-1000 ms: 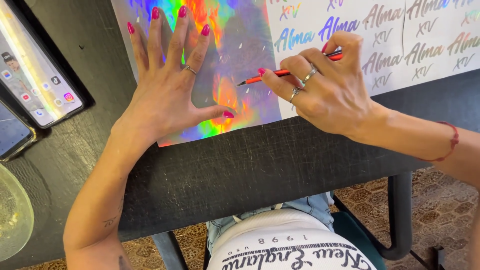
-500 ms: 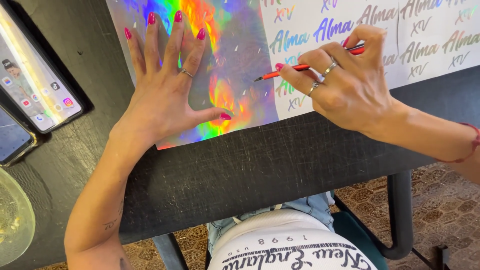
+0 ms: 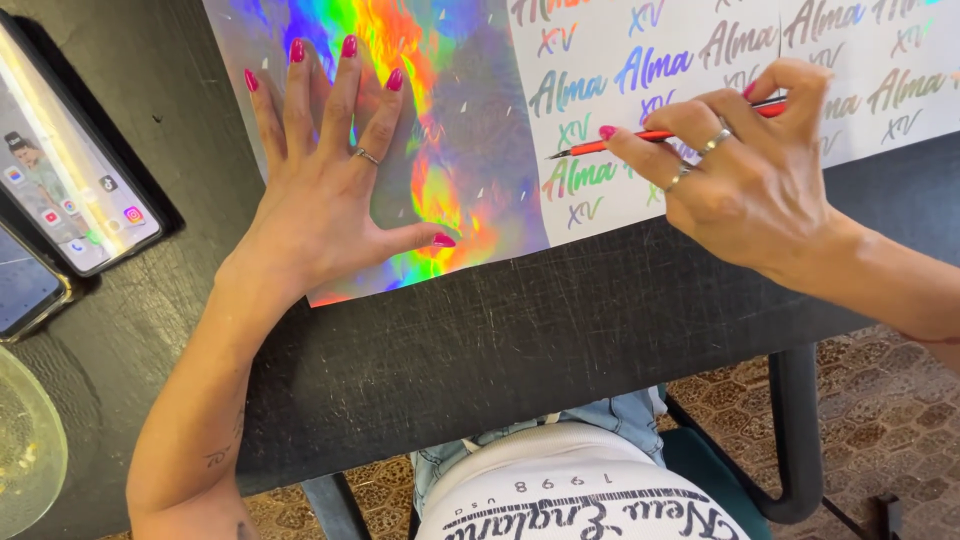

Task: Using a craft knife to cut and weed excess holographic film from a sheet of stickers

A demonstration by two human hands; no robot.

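Note:
My left hand (image 3: 325, 185) lies flat with its fingers spread on a shiny rainbow holographic sheet (image 3: 460, 120), pressing it onto the black table (image 3: 480, 340). My right hand (image 3: 745, 175) grips a thin red tool (image 3: 655, 135) like a pen. Its dark tip touches the white part of the sheet (image 3: 680, 60), among rows of rainbow script lettering.
A tablet (image 3: 70, 180) with a lit screen lies at the left, with a phone (image 3: 25, 285) below it. The rim of a glass bowl (image 3: 30, 450) shows at the lower left. A black chair frame (image 3: 800, 440) stands under the table over patterned floor.
My right hand and the red tool have shifted right along the white sheet. My left hand has stayed flat on the holographic part.

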